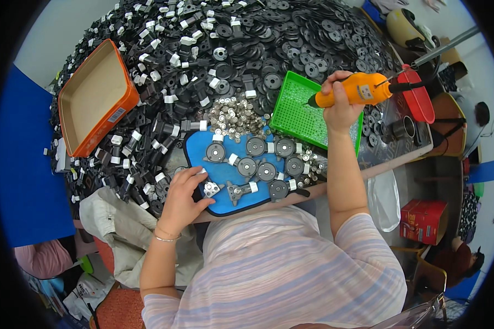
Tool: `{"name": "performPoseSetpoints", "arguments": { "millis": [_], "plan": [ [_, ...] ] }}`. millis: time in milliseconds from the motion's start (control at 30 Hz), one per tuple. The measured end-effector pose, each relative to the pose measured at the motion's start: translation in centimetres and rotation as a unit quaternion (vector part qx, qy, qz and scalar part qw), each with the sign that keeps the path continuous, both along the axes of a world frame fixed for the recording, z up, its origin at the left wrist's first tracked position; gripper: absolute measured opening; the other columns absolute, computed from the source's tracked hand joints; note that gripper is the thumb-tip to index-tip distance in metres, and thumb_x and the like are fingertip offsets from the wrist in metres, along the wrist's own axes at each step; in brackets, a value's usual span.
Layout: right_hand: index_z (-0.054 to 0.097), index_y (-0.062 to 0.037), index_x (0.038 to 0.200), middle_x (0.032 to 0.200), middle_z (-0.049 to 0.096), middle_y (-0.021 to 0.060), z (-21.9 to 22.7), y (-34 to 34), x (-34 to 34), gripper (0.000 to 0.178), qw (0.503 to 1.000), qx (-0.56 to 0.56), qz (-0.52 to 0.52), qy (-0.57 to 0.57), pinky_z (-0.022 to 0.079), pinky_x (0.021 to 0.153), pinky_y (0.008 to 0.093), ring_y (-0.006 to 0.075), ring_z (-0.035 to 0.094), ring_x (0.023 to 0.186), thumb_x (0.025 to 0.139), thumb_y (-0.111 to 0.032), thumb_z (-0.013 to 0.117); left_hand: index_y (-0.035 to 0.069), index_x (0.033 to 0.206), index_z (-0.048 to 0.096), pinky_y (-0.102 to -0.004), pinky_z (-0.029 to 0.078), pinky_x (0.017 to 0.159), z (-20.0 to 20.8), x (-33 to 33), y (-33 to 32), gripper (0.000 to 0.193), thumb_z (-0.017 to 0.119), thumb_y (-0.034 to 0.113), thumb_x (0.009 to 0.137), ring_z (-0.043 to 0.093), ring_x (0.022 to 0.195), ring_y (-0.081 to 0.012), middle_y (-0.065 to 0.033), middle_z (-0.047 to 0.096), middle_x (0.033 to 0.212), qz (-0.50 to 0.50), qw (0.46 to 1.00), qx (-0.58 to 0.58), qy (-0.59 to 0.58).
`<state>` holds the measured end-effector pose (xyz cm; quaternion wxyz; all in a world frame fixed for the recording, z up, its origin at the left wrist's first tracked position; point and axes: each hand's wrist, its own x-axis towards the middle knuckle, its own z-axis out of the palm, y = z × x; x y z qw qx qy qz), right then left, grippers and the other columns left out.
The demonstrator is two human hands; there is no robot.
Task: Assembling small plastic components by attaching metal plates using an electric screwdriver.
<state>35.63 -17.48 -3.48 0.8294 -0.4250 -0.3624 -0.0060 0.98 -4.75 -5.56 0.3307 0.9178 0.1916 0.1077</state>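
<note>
My right hand [343,109] is wrapped round an orange electric screwdriver [362,89], its dark tip over a green perforated tray [300,104]. On the blue mat [219,171], my left hand [182,198] rests at the left edge with thumb and fingers apart. Just beside its fingertips lies a small dark bracket with a metal piece [211,189]; whether they touch it I cannot tell. Another bracket with a white end [241,191] lies to its right. Several parts with round grey discs [247,166] and white ends cover the rest of the mat.
Small silver metal pieces [236,116] are heaped behind the mat. A large pile of black-and-white parts [164,71] and black discs [313,33] spreads over the table. An orange box [93,98] stands left; a red tray [416,96] and metal cup [404,127] stand right.
</note>
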Motion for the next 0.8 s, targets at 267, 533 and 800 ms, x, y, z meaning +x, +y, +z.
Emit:
{"name": "performPoseSetpoints", "arguments": {
  "millis": [267,533,800],
  "plan": [
    [0.053,-0.0013,0.099,0.087,0.056,0.0114,0.1,0.6,-0.2,0.017,1.0,-0.005,0.011,0.011,0.047,0.063,0.0303,0.0179,0.055,0.066,0.083,0.001,0.057,0.005,0.109,0.062,-0.0416,0.038,0.095,-0.8,1.4,-0.6,0.058,0.084,0.019,0.057,0.051,0.108,-0.0319,-0.0118,0.056,0.117,0.03,0.998,0.044,-0.016],
    [0.051,-0.0044,0.106,0.095,0.053,0.011,1.2,-1.8,0.6,0.025,0.999,0.024,0.043,-0.002,0.045,0.07,0.0337,0.0189,0.054,0.073,0.083,-0.01,0.059,0.004,0.105,0.062,-0.0418,0.039,0.091,2.0,2.9,0.4,0.056,0.084,0.025,0.057,0.052,0.104,-0.0312,-0.0108,0.059,0.111,0.032,0.996,0.071,-0.044],
    [0.052,-0.0036,0.105,0.095,0.051,0.0112,2.5,-3.5,-2.6,0.027,0.996,0.048,0.076,-0.014,0.043,0.065,0.0323,0.0188,0.052,0.07,0.084,-0.018,0.061,0.006,0.098,0.064,-0.0405,0.042,0.084,1.2,19.4,3.9,0.028,0.071,0.01,0.071,0.054,0.099,-0.0283,-0.0074,0.06,0.099,-0.073,0.978,0.156,-0.119]
  ]
}}
